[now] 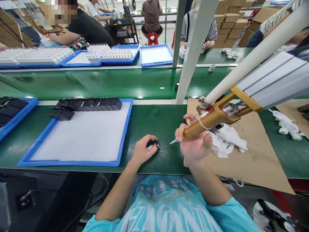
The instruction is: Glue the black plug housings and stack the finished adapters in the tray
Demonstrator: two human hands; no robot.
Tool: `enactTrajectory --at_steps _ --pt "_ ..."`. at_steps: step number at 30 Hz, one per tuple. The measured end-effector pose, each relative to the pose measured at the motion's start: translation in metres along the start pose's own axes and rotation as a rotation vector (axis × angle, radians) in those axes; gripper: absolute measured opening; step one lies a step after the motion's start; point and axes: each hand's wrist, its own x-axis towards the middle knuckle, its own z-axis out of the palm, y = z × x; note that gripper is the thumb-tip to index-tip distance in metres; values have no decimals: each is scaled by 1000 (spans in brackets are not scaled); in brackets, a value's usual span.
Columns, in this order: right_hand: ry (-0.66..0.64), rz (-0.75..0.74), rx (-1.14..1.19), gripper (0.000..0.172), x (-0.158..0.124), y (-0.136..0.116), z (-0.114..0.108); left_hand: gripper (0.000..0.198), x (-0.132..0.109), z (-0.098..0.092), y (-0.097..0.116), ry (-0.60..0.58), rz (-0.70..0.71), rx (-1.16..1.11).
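My left hand [142, 149] rests on the green bench, fingers closed round a small black part [153, 143]. My right hand [195, 141] grips a gold glue gun [212, 118] with a long white cartridge [256, 54]. Its pale blue nozzle tip [173, 141] points left, a short way from the black part and not touching it. A blue tray [72, 132] with a white liner lies to the left, and a row of black parts [89, 103] runs along its far edge.
A brown cardboard sheet [260, 161] with crumpled white cloths [229, 138] lies under and right of my right hand. A white post [193, 54] rises behind. Another blue tray [14, 112] holds black parts at far left. A green conveyor [96, 83] runs across; other people work at the far bench.
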Motion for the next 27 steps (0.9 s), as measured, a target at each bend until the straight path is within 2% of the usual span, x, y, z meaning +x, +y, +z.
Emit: enactTrajectory --at_steps 2,7,9,13,17,20,24,27 --pt "11 7 -13 37 0 0 -1 18 -2 1 -3 22 42 26" --pt "8 2 4 35 0 0 -2 56 -4 -3 -4 8 151 119" --pt "2 -1 10 35 0 0 -2 49 -5 -4 -2 25 214 185" --pt "-3 -1 2 36 -1 0 -2 24 -5 0 0 178 341 276" --pt "1 -6 23 34 -1 1 -3 16 -5 3 1 198 418 281" --pt "-7 -3 30 33 0 1 -4 11 -5 -1 -1 129 442 284" --pt "-7 0 30 33 1 1 -5 23 -4 -12 -8 -115 485 281" --pt "5 7 9 35 1 0 -5 31 -3 -20 -13 -232 511 253"
